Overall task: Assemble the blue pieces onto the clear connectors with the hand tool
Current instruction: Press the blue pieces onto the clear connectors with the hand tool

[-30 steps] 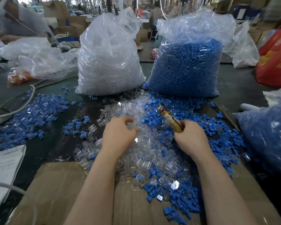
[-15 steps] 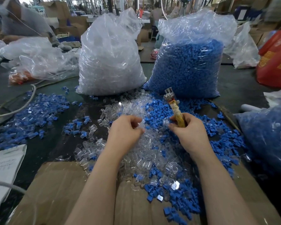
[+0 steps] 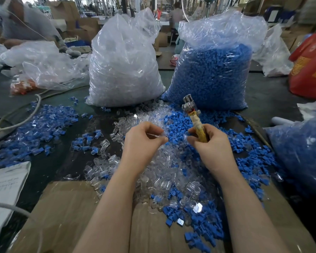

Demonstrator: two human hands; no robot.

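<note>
Evidently mid-pickup: the left hand [image 3: 142,141] pinched a clear connector [image 3: 156,135] above the near pile, the right hand [image 3: 211,143] gripped the hand tool [image 3: 194,117] upright; next, a blue piece [image 3: 173,123] from the far-right scatter needed fetching.

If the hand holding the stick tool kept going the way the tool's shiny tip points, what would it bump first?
Probably the bag of blue pieces. The right hand holds the hand tool tip up and away, toward that bag, though depth is hard to judge.

I see two full bags [image 3: 124,70] standing side by side behind the loose pile [image 3: 171,170], with cardboard [image 3: 66,216] in front and paper [image 3: 4,183] far left.
</note>
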